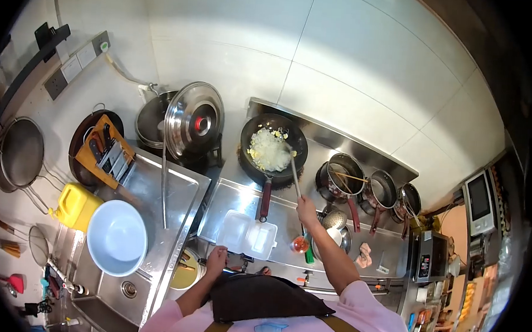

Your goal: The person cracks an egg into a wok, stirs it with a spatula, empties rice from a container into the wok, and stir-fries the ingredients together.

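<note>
My right hand (pixel 307 211) is closed around the handle of a long-handled metal cooking tool (pixel 296 178). The tool's head is buried in pale food with yellow bits (pixel 268 149), so its shape is hidden. That food lies in a black wok (pixel 252 169) on the stove, its dark red handle (pixel 265 203) pointing toward me. My left hand (pixel 216 261) is low by the counter's front edge, fingers curled; whether it grips anything is hidden. Just beyond it sits an open white takeaway box (pixel 238 232). Below my right forearm is a small container of orange-red contents (pixel 299 245).
Several pots, including one (pixel 340 176) with chopsticks, stand right of the wok. Leftward are a lidded pot (pixel 194 124), a knife rack (pixel 111 155), a yellow jug (pixel 77 206) and a light blue basin (pixel 116 237) beside the sink (pixel 128 289). A perforated skimmer (pixel 335 219) lies near my right arm.
</note>
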`<state>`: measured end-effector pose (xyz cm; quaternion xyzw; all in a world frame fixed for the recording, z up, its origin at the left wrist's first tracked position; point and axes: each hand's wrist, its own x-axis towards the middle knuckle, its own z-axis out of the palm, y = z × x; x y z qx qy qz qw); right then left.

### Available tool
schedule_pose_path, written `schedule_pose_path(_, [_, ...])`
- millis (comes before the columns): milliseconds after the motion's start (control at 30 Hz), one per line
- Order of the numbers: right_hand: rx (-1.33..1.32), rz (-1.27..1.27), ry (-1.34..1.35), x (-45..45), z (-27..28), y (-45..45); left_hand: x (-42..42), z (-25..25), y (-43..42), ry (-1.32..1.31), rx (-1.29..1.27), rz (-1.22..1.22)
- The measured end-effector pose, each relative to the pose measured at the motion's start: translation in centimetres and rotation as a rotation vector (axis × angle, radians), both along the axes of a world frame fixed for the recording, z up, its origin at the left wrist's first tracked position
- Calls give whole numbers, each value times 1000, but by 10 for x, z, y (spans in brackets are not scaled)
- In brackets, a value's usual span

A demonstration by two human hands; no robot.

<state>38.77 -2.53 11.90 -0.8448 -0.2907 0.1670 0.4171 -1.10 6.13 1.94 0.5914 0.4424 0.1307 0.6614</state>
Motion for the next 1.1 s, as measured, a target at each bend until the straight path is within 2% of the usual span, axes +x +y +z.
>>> schedule_pose_path(33, [18,-31,-95,7,-12,2,6,9,2,-17,8,-10])
schedule_pose_path(133, [50,-135,572,-34,71,9,29,31,12,-75,-14,-33])
schedule_pose_path(200, [160,-211,791,-54,105,8,50,42,17,-162,-90,-25])
schedule_pose_path(233, [214,-242,900,-59,116,11,61,41,20,-169,-26,-54])
schedule_pose_path(333, [517,-346,1100,-74,136,28,95,60,25,-222,-101,-17])
schedule_pose_path(433, [761,-392,1254,-61,144,54,125,66,29,-292,-114,-38])
schedule_pose_path(533, [868,-599,1330,-31,144,93,147,73,29,-335,-126,-33])
schedule_pose_path(633, [910,-541,1251,3,139,131,164,75,33,-376,-124,-13])
schedule_pose_path(733, [738,-360,1426,62,107,169,177,69,40,-313,-147,-31])
schedule_pose_path(833, [271,-124,1253,67,128,176,203,43,58,-293,-113,-82])
schedule_pose_path(867, [16,68,956,65,132,168,210,44,62,-294,-113,-113])
schedule_pose_path(900, [-225,248,642,63,136,157,219,46,67,-286,-251,-125])
schedule_pose_path(933, [-455,414,315,63,138,143,230,48,69,-248,-210,-116])
schedule_pose_path(1000, [-537,650,-111,68,157,96,244,52,80,-324,-327,-226])
schedule_pose_path(1033, [-640,491,-44,43,211,73,249,65,77,-338,-419,-116])
schedule_pose_path(1067, [-610,562,-158,59,216,53,255,67,80,-322,-478,-178])
schedule_pose_path(1100, [-706,536,-237,44,257,40,260,64,83,-303,-537,-238])
